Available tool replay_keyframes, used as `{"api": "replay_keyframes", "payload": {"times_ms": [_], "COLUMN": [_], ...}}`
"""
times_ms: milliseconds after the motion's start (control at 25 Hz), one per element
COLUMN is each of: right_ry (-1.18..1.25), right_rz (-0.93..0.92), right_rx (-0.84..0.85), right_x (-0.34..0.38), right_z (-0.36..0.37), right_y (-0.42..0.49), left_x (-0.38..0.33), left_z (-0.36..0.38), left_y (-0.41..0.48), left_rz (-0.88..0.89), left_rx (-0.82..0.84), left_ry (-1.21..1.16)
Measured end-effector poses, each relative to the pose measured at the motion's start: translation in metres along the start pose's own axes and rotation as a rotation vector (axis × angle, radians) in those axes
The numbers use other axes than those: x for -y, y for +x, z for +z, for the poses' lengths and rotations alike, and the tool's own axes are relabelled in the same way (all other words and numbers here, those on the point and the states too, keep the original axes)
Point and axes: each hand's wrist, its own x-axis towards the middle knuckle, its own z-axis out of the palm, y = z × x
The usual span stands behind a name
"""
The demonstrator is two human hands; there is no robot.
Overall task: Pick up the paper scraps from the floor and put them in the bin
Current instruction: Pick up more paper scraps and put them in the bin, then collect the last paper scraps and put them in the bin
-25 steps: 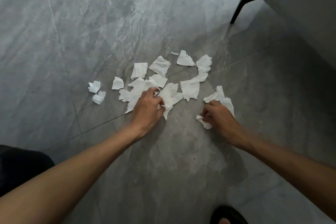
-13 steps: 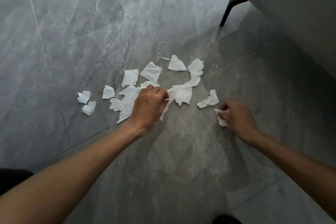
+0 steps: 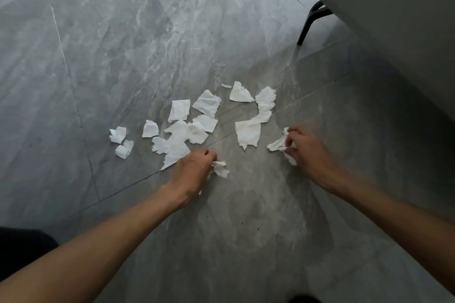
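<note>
Head view: my left hand (image 3: pixel 190 170) pinches one crumpled scrap (image 3: pixel 219 168); my right hand (image 3: pixel 304 146) grips another scrap (image 3: pixel 277 145). About a dozen paper scraps (image 3: pixel 194 128) lie loose on the grey marbled floor (image 3: pixel 147 32), beside a grey chair (image 3: pixel 394 19).

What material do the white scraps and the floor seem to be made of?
White scraps: thin, soft matte paper, likely tissue, judging by the ragged torn edges and limp creases.
Floor: probably glossy stone-look tile, with grey marble veining, straight grout lines and light reflections.

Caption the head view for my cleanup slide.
Both hands, left and right, gather torn paper scraps off grey floor.
</note>
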Motion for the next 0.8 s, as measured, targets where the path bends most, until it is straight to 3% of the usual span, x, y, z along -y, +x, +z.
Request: {"api": "replay_keyframes", "payload": {"times_ms": [240,480,800], "right_ry": [-0.087,0.289,0.641], "right_rz": [0.029,0.083,-0.073], "right_rx": [0.134,0.156,0.440], "right_x": [0.022,0.119,0.327], "right_z": [0.018,0.000,-0.037], "right_y": [-0.004,-0.002,0.012], "left_x": [-0.018,-0.007,0.086], "left_z": [-0.067,-0.173,-0.273], "left_y": [0.002,-0.035,-0.175], "left_rz": [-0.121,0.038,-0.218], "left_rx": [-0.077,-0.120,-0.333], "left_ry": [-0.447,-0.353,-0.317]}}
